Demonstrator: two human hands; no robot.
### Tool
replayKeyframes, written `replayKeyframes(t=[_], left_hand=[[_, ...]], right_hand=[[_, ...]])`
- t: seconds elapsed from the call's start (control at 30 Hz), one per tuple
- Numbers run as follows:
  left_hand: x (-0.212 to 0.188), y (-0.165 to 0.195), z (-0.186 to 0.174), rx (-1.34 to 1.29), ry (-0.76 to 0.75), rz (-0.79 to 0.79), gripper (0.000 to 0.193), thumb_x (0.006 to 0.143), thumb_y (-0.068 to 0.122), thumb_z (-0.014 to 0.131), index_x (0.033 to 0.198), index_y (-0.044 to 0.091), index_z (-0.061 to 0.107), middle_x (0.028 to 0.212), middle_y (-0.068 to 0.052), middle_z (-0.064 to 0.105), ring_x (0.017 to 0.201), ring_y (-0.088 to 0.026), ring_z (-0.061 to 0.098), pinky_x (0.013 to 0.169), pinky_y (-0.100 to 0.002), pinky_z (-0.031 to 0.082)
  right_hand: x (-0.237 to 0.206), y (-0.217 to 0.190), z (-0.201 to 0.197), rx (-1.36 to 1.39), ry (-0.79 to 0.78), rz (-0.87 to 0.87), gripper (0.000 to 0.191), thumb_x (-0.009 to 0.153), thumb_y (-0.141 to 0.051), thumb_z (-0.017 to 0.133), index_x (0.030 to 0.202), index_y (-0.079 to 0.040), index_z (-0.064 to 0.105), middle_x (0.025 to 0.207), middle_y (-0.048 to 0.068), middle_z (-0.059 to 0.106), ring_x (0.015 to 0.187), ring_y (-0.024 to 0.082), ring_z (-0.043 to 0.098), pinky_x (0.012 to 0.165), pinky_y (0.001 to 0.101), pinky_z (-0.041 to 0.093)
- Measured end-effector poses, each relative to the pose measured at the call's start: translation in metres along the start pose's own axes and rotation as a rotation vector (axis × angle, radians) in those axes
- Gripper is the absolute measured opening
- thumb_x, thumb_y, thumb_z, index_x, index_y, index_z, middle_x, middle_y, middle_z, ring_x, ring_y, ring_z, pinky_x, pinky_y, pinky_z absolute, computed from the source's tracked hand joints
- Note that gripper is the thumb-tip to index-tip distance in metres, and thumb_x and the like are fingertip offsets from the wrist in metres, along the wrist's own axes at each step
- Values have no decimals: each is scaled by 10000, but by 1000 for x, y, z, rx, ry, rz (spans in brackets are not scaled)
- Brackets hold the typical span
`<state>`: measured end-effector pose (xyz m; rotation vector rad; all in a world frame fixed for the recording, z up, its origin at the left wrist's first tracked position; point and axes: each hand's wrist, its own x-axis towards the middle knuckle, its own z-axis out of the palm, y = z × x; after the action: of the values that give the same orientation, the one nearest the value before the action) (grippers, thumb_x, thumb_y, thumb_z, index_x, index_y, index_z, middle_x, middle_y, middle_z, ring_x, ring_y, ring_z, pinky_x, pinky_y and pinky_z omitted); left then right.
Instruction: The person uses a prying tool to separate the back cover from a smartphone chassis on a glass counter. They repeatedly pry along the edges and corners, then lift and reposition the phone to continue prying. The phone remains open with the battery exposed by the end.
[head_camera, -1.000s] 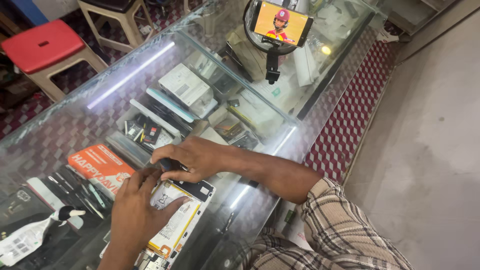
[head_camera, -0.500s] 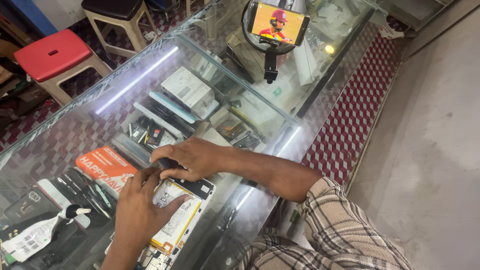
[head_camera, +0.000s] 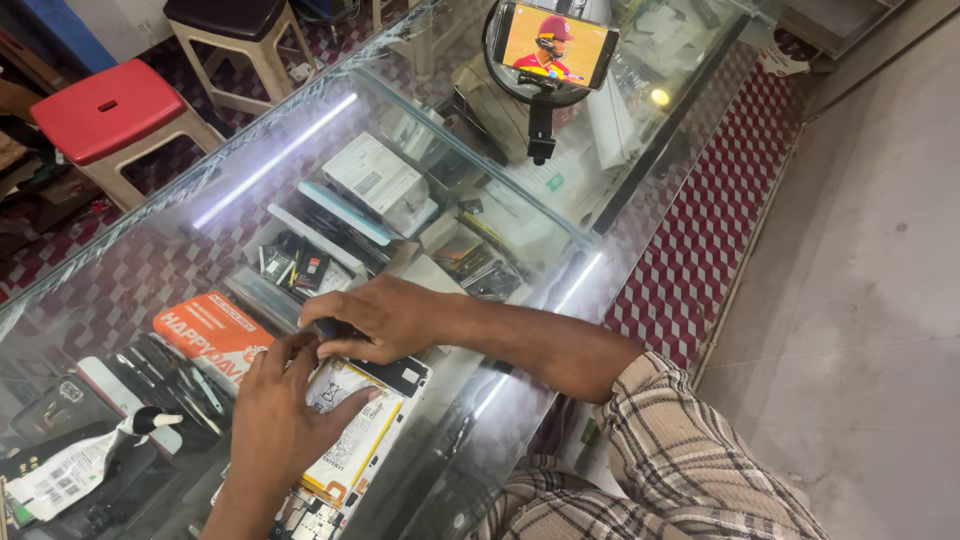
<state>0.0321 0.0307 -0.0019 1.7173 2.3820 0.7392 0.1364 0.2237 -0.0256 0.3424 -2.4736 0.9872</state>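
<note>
Opened phone (head_camera: 350, 450) flat on glass counter (head_camera: 180, 250), white battery (head_camera: 352, 432) exposed, left hand (head_camera: 285, 415) flat on battery with fingers spread, gripping nothing, right hand (head_camera: 385, 318) curled over phone's top edge, pinching small dark part (head_camera: 335, 330), orange box (head_camera: 212, 335) just left, red stool (head_camera: 105, 110) beyond counter

lit phone screen (head_camera: 553, 45) on stand; orange packet (head_camera: 212, 334) under glass.

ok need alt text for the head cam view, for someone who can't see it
Two bare hands work on an opened phone with a white battery, lying on a glass display counter: the left hand presses on it, the right hand grips its top end. A mounted phone plays video beyond; a red stool stands behind the counter.
</note>
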Motion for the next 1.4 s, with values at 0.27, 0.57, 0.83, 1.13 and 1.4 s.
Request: replayKeyframes(t=[0.27, 0.57, 0.83, 1.13, 1.4], left_hand=[[-2, 2, 1, -16, 49, 22, 733, 611, 529, 868, 1066, -24, 710, 1190, -161, 659, 1029, -375, 641, 880, -480, 517], [-3, 0, 4, 12, 41, 30, 705, 622, 503, 862, 1071, -18, 706, 1185, -177, 656, 1043, -379, 634, 880, -485, 517], [-6, -2, 5, -4, 62, 37, 745, 613, 506, 868, 1112, -21, 703, 1158, -182, 657, 1029, -385, 634, 872, -487, 515], [-4, 4, -1, -11, 76, 50, 755, 632, 512, 857, 1183, 19, 706, 1111, -173, 658, 988, -380, 646, 856, -488, 519], [-6, 4, -6, -30, 21, 17, 734, 634, 459, 877, 1221, 53, 705, 1105, -207, 645, 1002, -406, 643, 858, -487, 530]], right_hand=[[1, -2, 0, -7, 11, -5, 557, 998, -318, 718, 1403, -177, 362, 977, 96, 688, 806, 305, 717, 673, 419, 562], [0, -5, 0, -27, 5, -34, 581, 999, -324, 716, 1419, -167, 347, 977, 92, 665, 827, 323, 706, 697, 430, 564], [1, -7, -6, -52, 57, 15, 535, 1025, -327, 715, 1439, -216, 396, 924, 31, 677, 785, 248, 715, 694, 404, 573], [12, -12, -19, -260, 7, 85, 563, 1022, -326, 699, 1494, -267, 397, 937, 79, 710, 798, 326, 715, 668, 481, 546], [24, -15, -33, -98, 6, 103, 573, 1104, -293, 605, 1591, -249, 306, 1637, 62, 460, 1256, 292, 713, 1011, 397, 622]])
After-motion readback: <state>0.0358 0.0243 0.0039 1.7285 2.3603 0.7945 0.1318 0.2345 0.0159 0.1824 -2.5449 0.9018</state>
